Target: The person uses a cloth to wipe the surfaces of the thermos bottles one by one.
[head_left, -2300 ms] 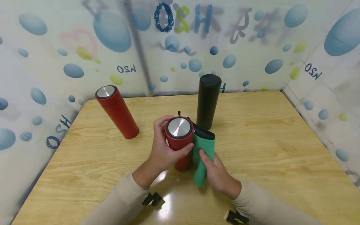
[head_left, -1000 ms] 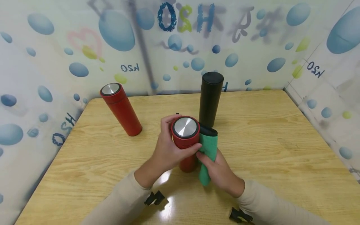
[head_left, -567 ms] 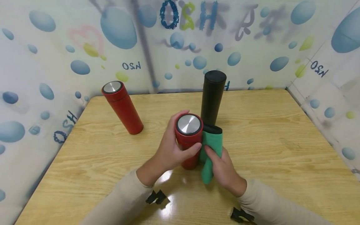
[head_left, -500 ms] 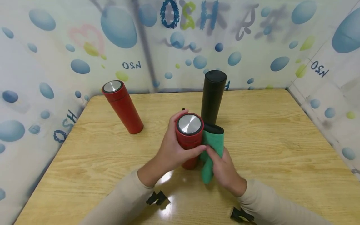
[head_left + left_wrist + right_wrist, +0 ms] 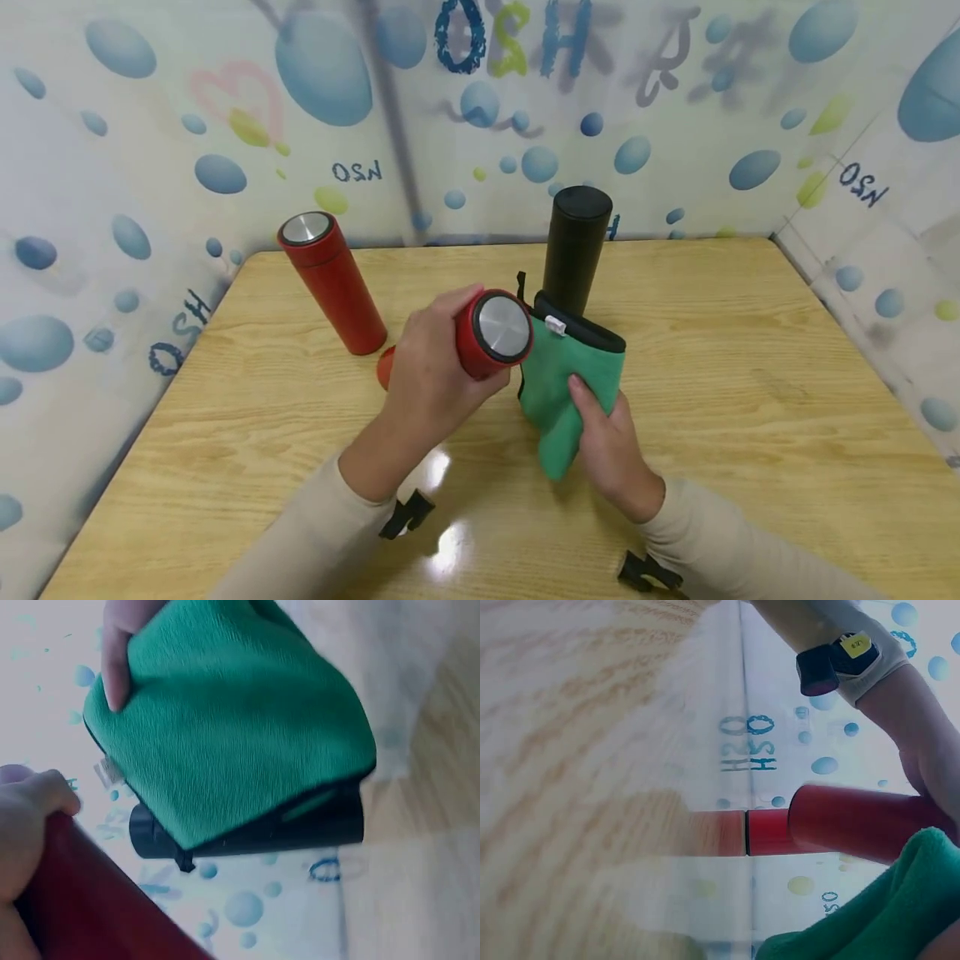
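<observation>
My left hand grips a red thermos near its silver-topped lid. The thermos is tilted, its orange-red lower end showing left of the hand; the right wrist view shows its base raised off the table. My right hand pinches a green cloth bottle pouch with a black-trimmed mouth, a white tag and a black cord. The pouch hangs limp just right of the thermos lid, its mouth facing up and away. In the left wrist view, the pouch spreads flat-sided above the thermos.
A second red thermos stands upright at the back left of the wooden table. Behind the pouch stands a tall black tumbler. A patterned wall covering lines the table's back edge and sides.
My left hand has lifted the thermos off the table and tilted it, its base swinging left. The pouch came away from the thermos's side and shows more of its face, tag and cord.
</observation>
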`<state>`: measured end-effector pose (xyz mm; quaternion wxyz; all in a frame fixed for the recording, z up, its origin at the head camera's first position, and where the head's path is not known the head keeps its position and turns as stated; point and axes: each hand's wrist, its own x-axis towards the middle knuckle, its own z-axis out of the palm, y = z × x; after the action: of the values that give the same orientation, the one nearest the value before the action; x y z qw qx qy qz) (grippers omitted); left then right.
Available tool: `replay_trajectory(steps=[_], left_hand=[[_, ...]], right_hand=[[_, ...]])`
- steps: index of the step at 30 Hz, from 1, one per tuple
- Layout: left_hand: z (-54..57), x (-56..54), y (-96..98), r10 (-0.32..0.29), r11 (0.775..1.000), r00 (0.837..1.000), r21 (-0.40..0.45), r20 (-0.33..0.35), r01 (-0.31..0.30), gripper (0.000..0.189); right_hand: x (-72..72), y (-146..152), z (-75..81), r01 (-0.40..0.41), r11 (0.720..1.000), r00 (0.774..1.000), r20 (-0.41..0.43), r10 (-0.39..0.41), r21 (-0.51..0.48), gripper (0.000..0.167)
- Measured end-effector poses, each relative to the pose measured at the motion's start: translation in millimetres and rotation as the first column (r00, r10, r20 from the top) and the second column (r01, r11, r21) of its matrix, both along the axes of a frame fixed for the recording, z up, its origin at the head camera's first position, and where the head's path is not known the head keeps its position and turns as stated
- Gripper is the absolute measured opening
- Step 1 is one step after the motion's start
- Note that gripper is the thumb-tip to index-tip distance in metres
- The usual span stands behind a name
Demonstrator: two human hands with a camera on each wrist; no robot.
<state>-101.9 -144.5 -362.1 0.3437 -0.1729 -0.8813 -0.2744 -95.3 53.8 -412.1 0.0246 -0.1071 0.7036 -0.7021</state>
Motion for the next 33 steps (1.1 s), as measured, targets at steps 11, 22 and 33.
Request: replay_trajectory(steps=[11,22,33], left_hand=[[-9.3,-1.5,5.2,0.198,0.906,0.979,-0.392,0.057,-0.16,0.089],[-11.5,-0.3,13.7,0.212,0.886,0.946,-0.456,0.244,-0.081,0.092],[-13.4,0.0,10.9,0.186,0.938,0.961,-0.329,0.206,-0.111,0.084]], right_hand=[[7.8,0,-4.9,0.025,1.0,0.995,-0.098,-0.024,0.014,0.032],[8.9,-2,-8.6,-0.128,0.991,0.968,-0.214,0.13,0.024,0.029],[7.5,-1,-2.0,-0.057,0.997,0.993,-0.098,0.061,0.046,0.032]])
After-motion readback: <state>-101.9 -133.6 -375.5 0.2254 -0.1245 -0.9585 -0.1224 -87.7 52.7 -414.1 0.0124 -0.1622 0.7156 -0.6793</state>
